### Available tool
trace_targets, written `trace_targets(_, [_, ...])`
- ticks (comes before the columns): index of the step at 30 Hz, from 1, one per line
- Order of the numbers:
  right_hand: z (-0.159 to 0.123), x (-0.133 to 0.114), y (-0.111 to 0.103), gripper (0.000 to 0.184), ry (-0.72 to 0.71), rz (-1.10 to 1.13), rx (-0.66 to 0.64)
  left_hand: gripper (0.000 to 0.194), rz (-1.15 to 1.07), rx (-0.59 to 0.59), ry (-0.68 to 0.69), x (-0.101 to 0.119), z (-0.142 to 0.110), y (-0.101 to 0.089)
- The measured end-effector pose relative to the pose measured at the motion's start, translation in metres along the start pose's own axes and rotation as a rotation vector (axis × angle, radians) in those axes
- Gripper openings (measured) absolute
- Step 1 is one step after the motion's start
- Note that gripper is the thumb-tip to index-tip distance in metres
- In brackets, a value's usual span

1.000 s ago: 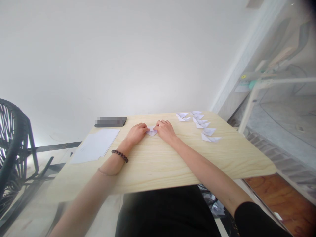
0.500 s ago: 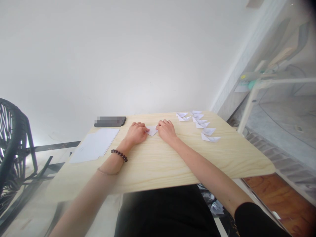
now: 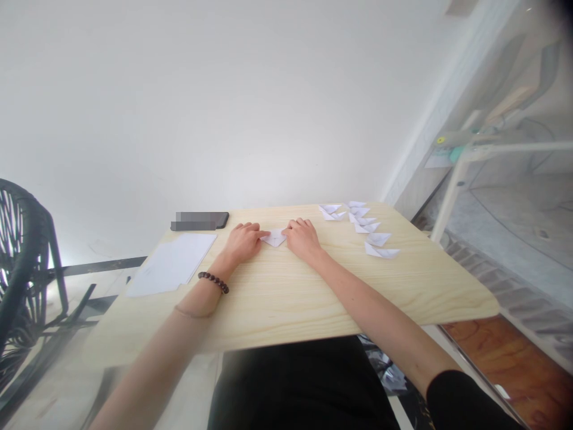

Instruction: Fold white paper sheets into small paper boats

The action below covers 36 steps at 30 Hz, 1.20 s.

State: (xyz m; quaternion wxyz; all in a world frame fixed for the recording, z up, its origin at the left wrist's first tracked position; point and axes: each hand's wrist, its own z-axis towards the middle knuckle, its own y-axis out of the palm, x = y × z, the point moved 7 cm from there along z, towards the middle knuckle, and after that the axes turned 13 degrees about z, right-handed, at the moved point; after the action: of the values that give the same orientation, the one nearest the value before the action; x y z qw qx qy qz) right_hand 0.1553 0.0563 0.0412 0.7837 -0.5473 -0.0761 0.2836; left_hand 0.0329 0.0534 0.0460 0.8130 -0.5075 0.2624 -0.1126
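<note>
Between my hands, flat on the table, lies a small piece of folded white paper [image 3: 274, 239] with its point toward me. My left hand [image 3: 243, 242] is closed at the paper's left corner, the index finger reaching onto its upper edge. At the right corner my right hand [image 3: 303, 240] is closed too, its thumb and fingertips gripping the paper's edge. The far fingers of both hands are curled and partly hidden. To the right stand several folded paper boats [image 3: 364, 223], with the nearest boat [image 3: 382, 252] closest to my right forearm.
A stack of white paper sheets [image 3: 172, 263] lies on the left of the light wooden table [image 3: 286, 304]. Behind it rests a dark, flat phone-like object [image 3: 221, 220]. The wall [image 3: 268, 107] borders the table's far edge. A dark woven chair [image 3: 31, 257] stands to the left.
My left hand has shifted slightly left, and its index finger now stretches over the paper, showing more of it. My right hand has barely moved.
</note>
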Motion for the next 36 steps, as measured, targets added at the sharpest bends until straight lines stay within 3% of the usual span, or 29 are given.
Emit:
trace_targets(8, [0.001,-0.007,0.002,0.031,-0.081,0.026,-0.026,0.04,-0.017,-0.015,0.021,0.0,0.0,0.007])
trace_targets(18, [0.0,0.023,-0.002,0.028,0.137,0.029,-0.003,0.028,-0.088,0.02,-0.098,-0.006,-0.001,0.0])
trace_targets(25, [-0.002,0.029,-0.001,0.027,0.198,0.132,0.047,0.031,-0.269,0.061,-0.184,-0.019,-0.005,0.011])
trace_targets(31, [0.001,0.027,0.006,0.022,0.127,0.308,0.051,0.032,-0.313,0.043,-0.202,-0.024,-0.003,0.028])
trace_targets(36, [0.002,0.032,0.012,0.019,0.096,0.487,0.051,0.032,-0.35,0.001,-0.17,-0.019,-0.004,0.03])
